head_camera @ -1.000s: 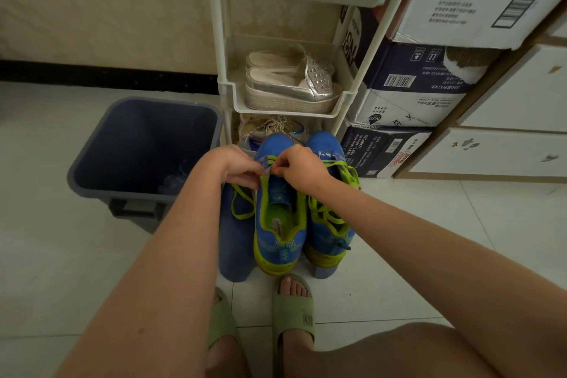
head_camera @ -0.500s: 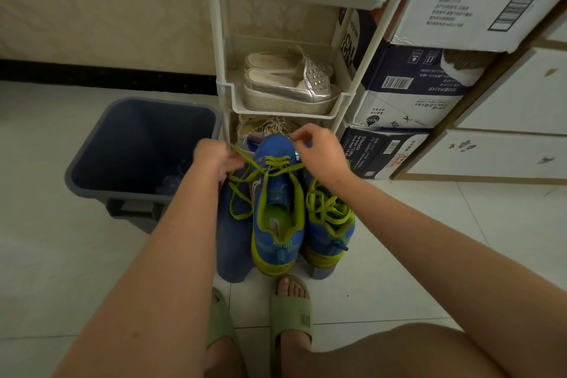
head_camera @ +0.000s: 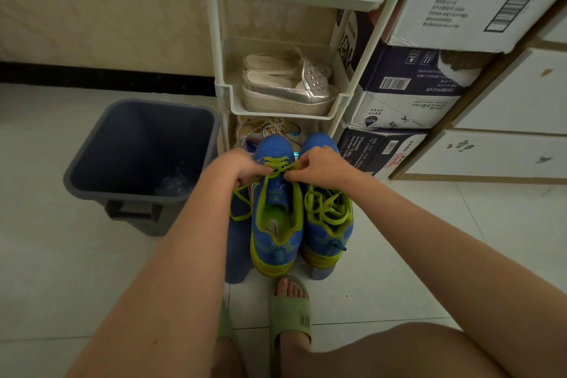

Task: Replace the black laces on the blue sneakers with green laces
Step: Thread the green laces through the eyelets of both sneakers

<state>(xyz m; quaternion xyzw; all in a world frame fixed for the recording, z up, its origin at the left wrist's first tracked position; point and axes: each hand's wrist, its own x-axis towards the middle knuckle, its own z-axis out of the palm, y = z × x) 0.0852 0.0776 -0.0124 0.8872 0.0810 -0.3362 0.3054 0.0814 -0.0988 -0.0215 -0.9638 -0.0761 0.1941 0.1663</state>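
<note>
— Both hands are at the middle eyelets. My left hand has its fingers curled and pinches one strand of the flat lime-green lace. My right hand pinches the other strand just beside it.

— How much of the work is done, do you think?

— Most of it, as I judge. No black lace shows on either shoe. The left blue knit sneaker, with its yellow-green sole, has the green lace crossed in the front rows. The rows nearer to me are not yet threaded, and one loose end hangs down at its left side. The right blue knit sneaker carries a second lime-green lace, which lies on top in a loose heap of loops. Whether that one is properly tied, I cannot tell.

— And what is left?

— Probably to thread the last rows of the left shoe, pull both strands even and tie them. Perhaps also to tidy the right one.

— Where do the shoes stand, and how do they look?

— They stand close side by side, toes away from me, on a low blue plastic stool in front of the white plastic shoe rack. The left one gapes open and shows a green insole.
</note>
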